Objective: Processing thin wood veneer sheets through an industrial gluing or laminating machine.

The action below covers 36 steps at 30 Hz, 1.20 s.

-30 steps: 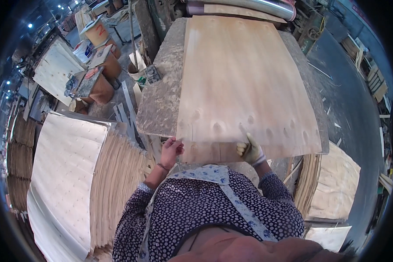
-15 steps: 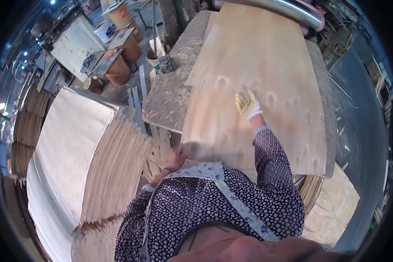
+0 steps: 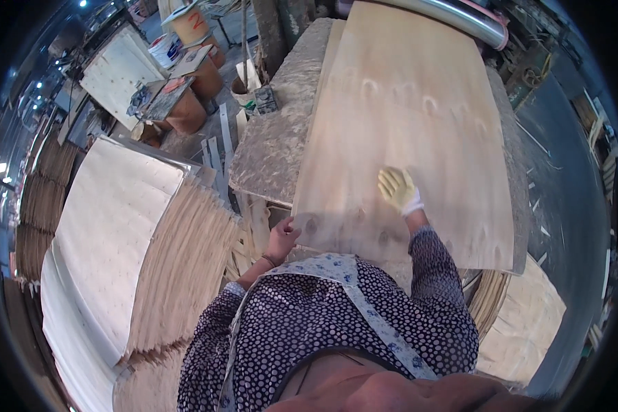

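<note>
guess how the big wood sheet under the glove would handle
The big wood sheet would probably bend, being broad with thin-looking edges. That thinness also suggests it's light for its size. Lying flat, it may slide if pushed.

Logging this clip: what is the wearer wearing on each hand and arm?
The left hand is ungloved, with a thin dark band at the wrist. The right hand wears a pale yellow glove with a white wrist. Both sleeves are dark with pale dots; the left ends in a light cuff.
</note>
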### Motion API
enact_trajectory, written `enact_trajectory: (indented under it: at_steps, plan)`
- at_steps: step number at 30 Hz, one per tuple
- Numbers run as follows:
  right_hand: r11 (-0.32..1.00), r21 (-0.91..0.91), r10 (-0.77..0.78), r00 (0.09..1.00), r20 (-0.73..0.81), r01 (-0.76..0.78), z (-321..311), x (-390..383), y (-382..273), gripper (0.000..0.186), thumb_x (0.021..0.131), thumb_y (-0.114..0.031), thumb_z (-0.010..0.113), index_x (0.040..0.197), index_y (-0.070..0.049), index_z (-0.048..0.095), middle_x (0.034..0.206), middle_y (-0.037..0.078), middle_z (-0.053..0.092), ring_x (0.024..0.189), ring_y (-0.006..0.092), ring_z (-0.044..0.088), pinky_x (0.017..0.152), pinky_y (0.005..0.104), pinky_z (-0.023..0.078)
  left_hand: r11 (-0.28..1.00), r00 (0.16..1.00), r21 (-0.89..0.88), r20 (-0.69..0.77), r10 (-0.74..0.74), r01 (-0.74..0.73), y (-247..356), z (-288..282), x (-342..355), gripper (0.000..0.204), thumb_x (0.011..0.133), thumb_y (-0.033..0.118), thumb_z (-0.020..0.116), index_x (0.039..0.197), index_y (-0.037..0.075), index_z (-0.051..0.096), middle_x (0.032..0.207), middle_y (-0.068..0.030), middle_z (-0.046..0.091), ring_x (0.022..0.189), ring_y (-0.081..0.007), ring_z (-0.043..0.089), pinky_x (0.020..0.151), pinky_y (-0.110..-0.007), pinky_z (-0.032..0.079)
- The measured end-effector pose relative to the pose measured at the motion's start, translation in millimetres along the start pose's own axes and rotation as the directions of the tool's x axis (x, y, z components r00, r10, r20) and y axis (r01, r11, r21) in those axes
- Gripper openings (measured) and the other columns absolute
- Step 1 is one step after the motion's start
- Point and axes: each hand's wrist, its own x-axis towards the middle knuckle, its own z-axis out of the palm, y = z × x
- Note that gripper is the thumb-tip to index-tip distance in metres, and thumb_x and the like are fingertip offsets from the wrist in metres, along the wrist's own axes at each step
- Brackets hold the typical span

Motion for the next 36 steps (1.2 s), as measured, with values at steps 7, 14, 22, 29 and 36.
enact_trajectory:
  at_steps: [7, 14, 22, 29, 36]
  plan:
    - [0.863, -0.379, 0.354, 0.935, -0.019, -0.334, 0.1, -158.4, 58.5, 0.074, 0.094, -0.06, 0.052, 0.136, 0.001, 0.054, 0.123, 0.013, 0.065, 0.109, 0.0246, 0.061, 0.098, 0.0402, 0.047, 0.992, 0.957, -0.115, 0.289, -0.013, 0.048, 44.3, -8.8, 1.7, 0.047, 0.084, 0.007, 0.07, 0.129, 0.0, 0.057, 0.086, -0.0059, 0.063, 0.063, -0.0122, 0.061, 0.051, -0.026, 0.052]
    - [0.863, -0.152, 0.5, 0.857, 0.122, -0.482, -17.7, -220.8, 110.6, 0.092, 0.089, -0.07, 0.052, 0.142, 0.005, 0.044, 0.124, 0.014, 0.063, 0.107, 0.0239, 0.06, 0.099, 0.0409, 0.046, 0.974, 0.908, -0.225, 0.403, 0.116, -0.024, 91.9, -20.9, -10.6, 0.042, 0.085, 0.002, 0.065, 0.122, 0.003, 0.047, 0.091, -0.0051, 0.06, 0.067, -0.0128, 0.062, 0.049, -0.025, 0.05]
    - [0.985, -0.137, 0.113, 0.991, 0.078, -0.102, 22.6, -194.6, 101.9, 0.058, 0.092, -0.065, 0.052, 0.124, -0.016, 0.055, 0.071, -0.003, 0.04, 0.064, 0.0136, 0.04, 0.059, 0.0278, 0.028, 0.899, 0.885, -0.423, 0.455, 0.099, 0.117, 89.3, -46.4, -5.0, 0.035, 0.088, 0.001, 0.059, 0.122, 0.007, 0.05, 0.098, -0.0051, 0.064, 0.07, -0.011, 0.059, 0.055, -0.026, 0.051]
    - [0.983, -0.033, 0.184, 0.925, 0.333, -0.183, 24.6, -92.3, 89.2, 0.038, 0.095, -0.055, 0.056, 0.09, -0.017, 0.059, 0.066, -0.004, 0.027, 0.058, 0.0114, 0.028, 0.054, 0.0266, 0.024, 0.83, 0.977, -0.527, 0.188, -0.098, 0.184, 54.4, -48.3, 9.9, 0.024, 0.09, 0.005, 0.061, 0.114, 0.008, 0.06, 0.08, -0.0021, 0.061, 0.06, -0.0105, 0.057, 0.051, -0.025, 0.046]
    - [0.982, -0.109, 0.137, 0.975, -0.173, -0.157, 31.6, 19.2, 33.0, 0.055, 0.087, -0.052, 0.068, 0.11, -0.003, 0.064, 0.109, 0.017, 0.07, 0.083, 0.0247, 0.063, 0.082, 0.0395, 0.053, 0.835, 0.943, -0.44, 0.181, -0.278, 0.33, 35.4, -34.7, -7.1, 0.026, 0.092, 0.013, 0.061, 0.117, 0.008, 0.057, 0.08, -0.003, 0.061, 0.063, -0.0125, 0.059, 0.055, -0.026, 0.048]
